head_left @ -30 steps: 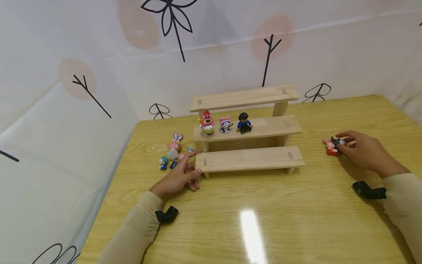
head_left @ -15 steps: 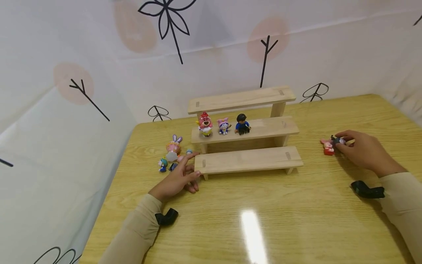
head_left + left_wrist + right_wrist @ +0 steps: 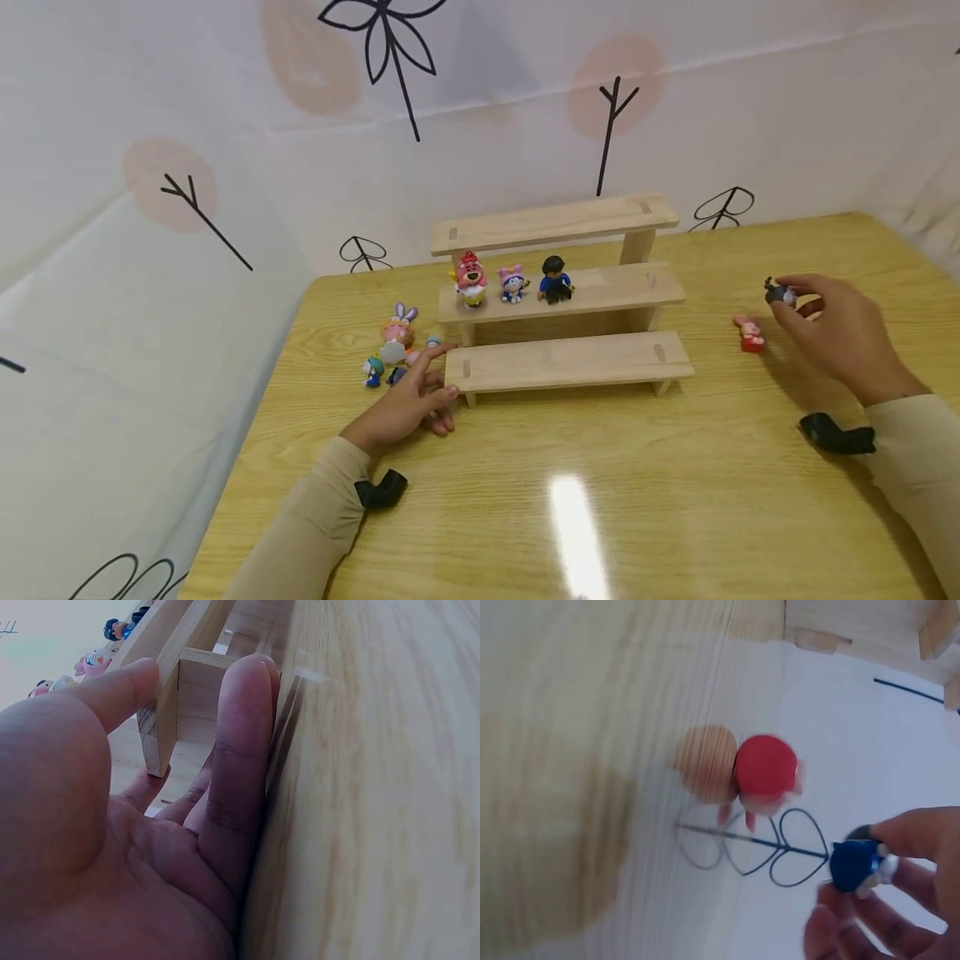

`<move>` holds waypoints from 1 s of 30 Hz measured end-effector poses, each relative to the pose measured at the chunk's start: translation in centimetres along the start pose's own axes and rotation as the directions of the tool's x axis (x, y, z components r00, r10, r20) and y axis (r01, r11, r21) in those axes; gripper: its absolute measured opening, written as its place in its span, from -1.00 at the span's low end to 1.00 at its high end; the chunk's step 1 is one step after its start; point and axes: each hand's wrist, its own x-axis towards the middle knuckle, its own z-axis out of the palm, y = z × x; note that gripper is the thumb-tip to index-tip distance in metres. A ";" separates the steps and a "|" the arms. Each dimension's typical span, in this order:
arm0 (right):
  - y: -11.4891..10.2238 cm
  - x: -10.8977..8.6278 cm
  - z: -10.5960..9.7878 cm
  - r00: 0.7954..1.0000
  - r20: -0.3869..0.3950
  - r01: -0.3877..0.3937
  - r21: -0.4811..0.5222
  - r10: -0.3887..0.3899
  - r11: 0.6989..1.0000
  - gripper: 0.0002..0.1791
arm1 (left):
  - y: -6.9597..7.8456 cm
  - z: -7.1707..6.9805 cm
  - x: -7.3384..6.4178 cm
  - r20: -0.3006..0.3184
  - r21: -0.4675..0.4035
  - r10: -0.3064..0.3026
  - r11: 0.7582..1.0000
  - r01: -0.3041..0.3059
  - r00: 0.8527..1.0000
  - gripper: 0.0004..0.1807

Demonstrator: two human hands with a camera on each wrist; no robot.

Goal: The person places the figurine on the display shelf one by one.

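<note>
My right hand pinches a small dark figurine between thumb and fingers, lifted over the right part of the table. Its round blue base faces the right wrist camera. Just left of that hand, a pink, long-eared figurine in red stands on the table. At the left end of a three-step wooden display shelf, my left hand grips the lowest step, thumb at the board's front corner. In the left wrist view, fingers reach beneath and behind that board's end.
A red bear-like figurine, a pink-hatted figurine and a black-haired figure in blue stand on the middle step. Several more, including a bunny-eared figurine, lie left of the shelf. A patterned white cloth hangs behind the table.
My right hand has picked up the dark figurine from beside the pink one and moved it back and slightly right. My left hand stays at the shelf's end.
</note>
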 end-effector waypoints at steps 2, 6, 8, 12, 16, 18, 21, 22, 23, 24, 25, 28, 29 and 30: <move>-0.5 0.0 0.0 0.998 -0.052 0.022 0.016 -0.021 1.000 -0.56 | 0.0 0.0 0.1 0.001 0.000 0.003 1.000 -0.003 1.000 -0.26; -1.7 0.1 0.4 0.988 -0.138 0.076 0.055 -0.067 0.996 -0.59 | 0.0 -0.1 0.0 -0.001 -0.002 -0.001 1.000 0.001 1.000 -0.25; -2.4 0.1 0.6 0.981 -0.169 0.103 0.071 -0.089 0.992 -0.59 | 0.0 -0.1 -0.1 -0.003 -0.003 -0.005 1.000 0.005 1.000 -0.25; -3.6 0.2 1.1 0.966 -0.219 0.161 0.088 -0.139 0.983 -0.59 | 0.1 -0.2 -0.2 -0.010 -0.001 -0.007 1.000 0.007 1.000 -0.25; -4.7 0.1 1.3 0.943 -0.272 0.224 0.101 -0.189 0.969 -0.57 | 0.1 -0.2 -0.2 -0.008 -0.001 -0.006 1.000 0.006 1.000 -0.25; -5.2 0.1 1.3 0.930 -0.301 0.251 0.107 -0.209 0.962 -0.55 | 0.1 -0.1 -0.1 -0.002 0.000 -0.005 1.000 0.005 1.000 -0.25; -6.2 0.2 1.2 0.918 -0.324 0.279 0.121 -0.228 0.953 -0.54 | 0.1 -0.1 0.1 0.003 0.000 -0.003 1.000 0.003 1.000 -0.25; -6.6 0.2 1.2 0.916 -0.326 0.287 0.125 -0.234 0.950 -0.54 | 0.1 -0.1 0.1 0.003 0.001 -0.003 1.000 0.003 1.000 -0.25; -7.0 0.3 1.2 0.916 -0.324 0.292 0.130 -0.238 0.947 -0.53 | 0.1 -0.1 0.2 0.003 0.001 -0.003 1.000 0.003 1.000 -0.25; -7.4 0.4 1.3 0.916 -0.321 0.297 0.135 -0.242 0.945 -0.53 | 0.1 -0.1 0.2 0.002 0.003 -0.004 1.000 0.004 1.000 -0.25; -7.9 0.4 1.3 0.917 -0.316 0.298 0.140 -0.242 0.944 -0.54 | 0.1 -0.1 0.1 0.002 0.004 -0.005 1.000 0.005 1.000 -0.25; -8.9 0.7 1.7 0.917 -0.307 0.312 0.146 -0.257 0.939 -0.54 | 0.1 -0.1 0.0 0.004 0.006 -0.010 1.000 0.010 1.000 -0.25; -9.3 0.8 1.8 0.915 -0.307 0.316 0.148 -0.260 0.937 -0.54 | 0.1 -0.1 0.0 0.005 0.006 -0.010 1.000 0.010 1.000 -0.25; -9.6 1.0 1.9 0.914 -0.307 0.321 0.152 -0.264 0.935 -0.55 | 0.2 0.0 0.0 0.005 0.007 -0.011 1.000 0.011 1.000 -0.24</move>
